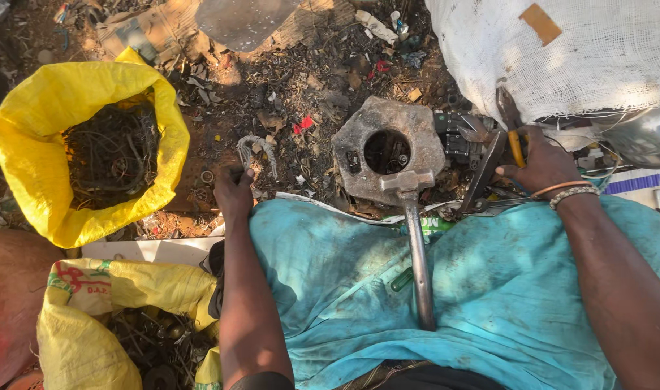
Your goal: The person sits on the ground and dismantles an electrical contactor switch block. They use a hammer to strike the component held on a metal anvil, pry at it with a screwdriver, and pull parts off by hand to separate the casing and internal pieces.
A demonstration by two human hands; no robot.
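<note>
Head view: right hand [543,165] fingers [510,172] around yellow-handled pliers [512,133].

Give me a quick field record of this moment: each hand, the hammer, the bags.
left hand: down on the littered ground beside a small ribbed grey scrap; whether it grips anything cannot be told
right hand: on yellow-handled pliers next to a black part
hammer: lies free on the teal cloth, head against the grey metal block with a round hole
yellow bag: open, full of dark wire
second yellow bag: lower left, holds dark scrap
white mesh sack: upper right
</note>
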